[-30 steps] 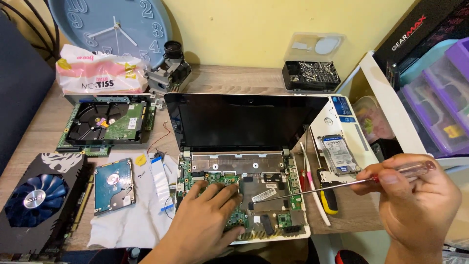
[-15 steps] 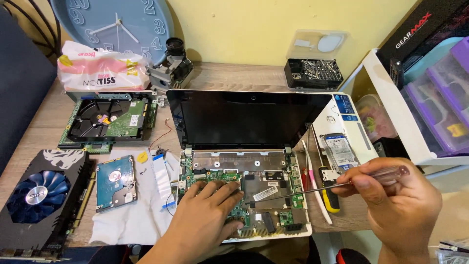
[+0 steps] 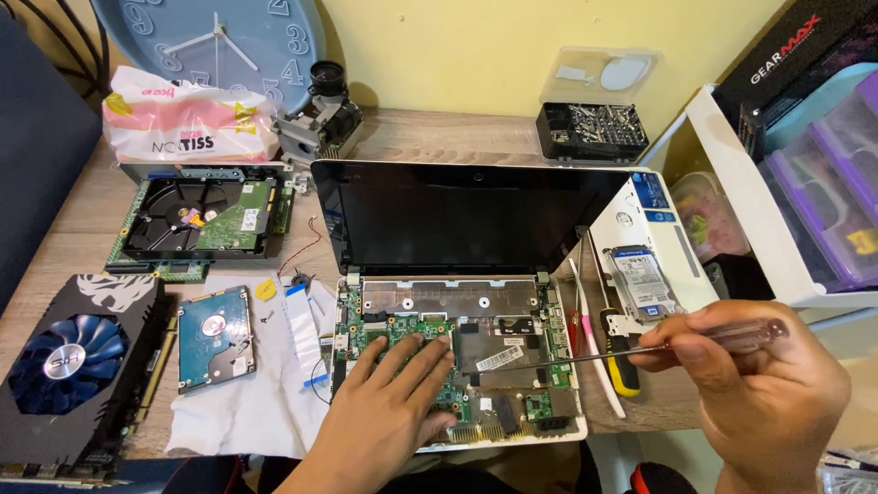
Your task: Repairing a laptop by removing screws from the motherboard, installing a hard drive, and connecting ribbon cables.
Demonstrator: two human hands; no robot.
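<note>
An opened small laptop point(image 3: 457, 220) lies in front of me with its green circuit board point(image 3: 439, 331) bared and its dark screen upright. My left hand point(image 3: 389, 398) rests flat on the left part of the board, fingers spread. My right hand point(image 3: 750, 384) grips a screwdriver point(image 3: 732, 337) by its clear handle. Its thin shaft runs left, with the tip over the metal plate point(image 3: 498, 352) in the middle of the board.
A graphics card with a blue fan point(image 3: 69, 366), a small hard drive point(image 3: 215, 337) on white cloth, and a large opened drive point(image 3: 197, 218) lie left. Yellow-handled tools point(image 3: 617, 361) and another drive point(image 3: 640, 282) sit right. A screw-bit box point(image 3: 593, 128) and wall clock point(image 3: 215, 41) stand behind.
My right hand has drawn the screwdriver slightly left and lower, bringing its tip over the board's middle. My left hand stays on the board.
</note>
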